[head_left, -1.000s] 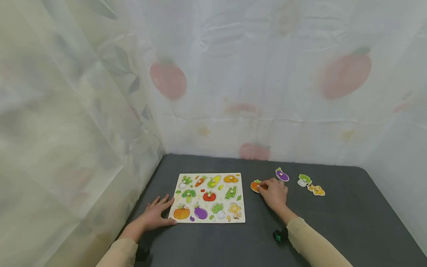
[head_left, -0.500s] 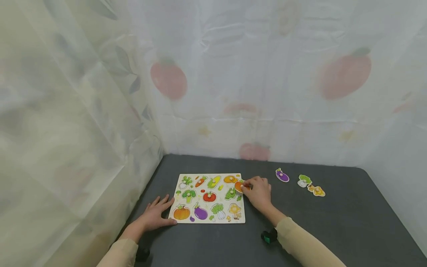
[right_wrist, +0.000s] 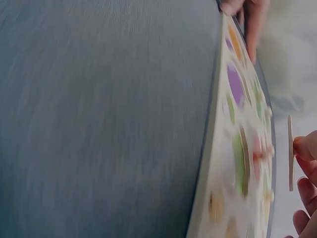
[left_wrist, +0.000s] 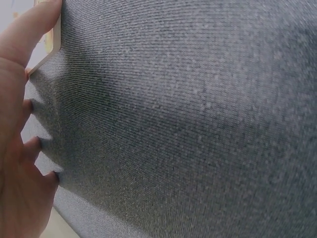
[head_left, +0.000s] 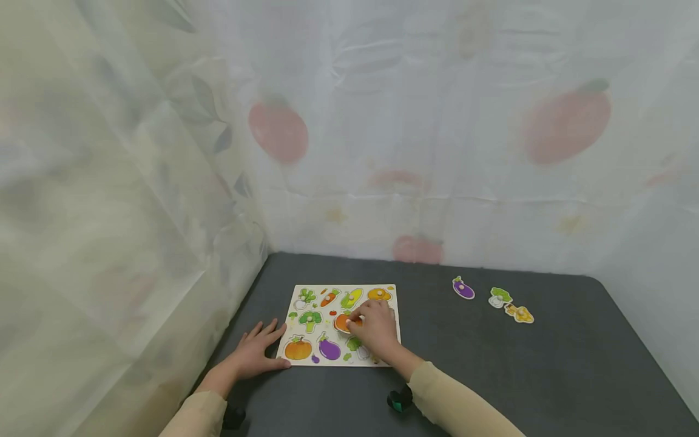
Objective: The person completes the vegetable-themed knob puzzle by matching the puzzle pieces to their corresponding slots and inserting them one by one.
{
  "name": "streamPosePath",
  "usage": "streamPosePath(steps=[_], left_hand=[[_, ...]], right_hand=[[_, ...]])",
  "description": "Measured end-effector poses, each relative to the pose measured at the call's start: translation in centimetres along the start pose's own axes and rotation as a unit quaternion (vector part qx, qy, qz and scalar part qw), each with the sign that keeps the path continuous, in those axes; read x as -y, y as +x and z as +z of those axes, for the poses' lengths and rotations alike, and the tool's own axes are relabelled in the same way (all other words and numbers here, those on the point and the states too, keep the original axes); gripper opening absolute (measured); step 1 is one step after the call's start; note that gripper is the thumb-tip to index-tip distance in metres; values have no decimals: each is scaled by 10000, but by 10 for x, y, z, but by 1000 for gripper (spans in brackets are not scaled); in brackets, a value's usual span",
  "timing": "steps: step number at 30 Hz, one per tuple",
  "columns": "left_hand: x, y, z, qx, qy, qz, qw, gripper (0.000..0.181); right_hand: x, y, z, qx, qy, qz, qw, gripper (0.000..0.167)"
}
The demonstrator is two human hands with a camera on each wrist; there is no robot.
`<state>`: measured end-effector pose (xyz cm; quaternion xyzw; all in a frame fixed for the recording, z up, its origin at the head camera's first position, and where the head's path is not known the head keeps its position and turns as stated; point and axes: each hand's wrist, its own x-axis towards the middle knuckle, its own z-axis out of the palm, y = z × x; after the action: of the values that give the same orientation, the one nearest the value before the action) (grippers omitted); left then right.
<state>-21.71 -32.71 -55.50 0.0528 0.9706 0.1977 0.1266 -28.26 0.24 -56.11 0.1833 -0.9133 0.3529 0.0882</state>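
Observation:
A white wooden peg puzzle board (head_left: 326, 332) with vegetable pictures lies flat on the dark table. My left hand (head_left: 253, 353) rests at its left edge, fingers spread and thumb on the near corner; the left wrist view shows that thumb (left_wrist: 32, 27) on the corner. By its knob, my right hand (head_left: 377, 328) pinches an orange pumpkin puzzle piece (head_left: 341, 321) over the board's middle, covering the tomato's place. Seen edge-on in the right wrist view, the pumpkin piece (right_wrist: 290, 158) is apart from the board. The right hand hides part of the board's right side.
Right of the board lie a purple eggplant piece (head_left: 463, 288), a green-and-white cabbage piece (head_left: 499, 297) and a yellow mushroom piece (head_left: 520, 314). Several knobbed pieces, such as the broccoli (head_left: 310, 321), sit in the board. Curtains (head_left: 437, 152) hang behind and at the sides.
My right hand has lifted the pumpkin piece from the table right of the board and carried it left, over the board's middle. The left hand stays in place.

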Motion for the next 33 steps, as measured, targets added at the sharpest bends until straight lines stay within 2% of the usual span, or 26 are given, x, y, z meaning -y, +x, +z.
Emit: streamPosePath(steps=[10, 16, 23, 33], left_hand=[[-1, 0, -2, 15, 30, 53, 10000, 101], [0, 0, -1, 16, -15, 90, 10000, 100], [-2, -4, -3, 88, -116, 123, 9998, 100], [4, 1, 0, 79, -98, 126, 9998, 102]], right_hand=[[43, -7, 46, 274, -261, -448, 9983, 10], [63, -10, 60, 505, -343, -567, 9965, 11], [69, -14, 75, 447, -448, -675, 9957, 12], [72, -16, 82, 388, -420, -656, 9962, 11]])
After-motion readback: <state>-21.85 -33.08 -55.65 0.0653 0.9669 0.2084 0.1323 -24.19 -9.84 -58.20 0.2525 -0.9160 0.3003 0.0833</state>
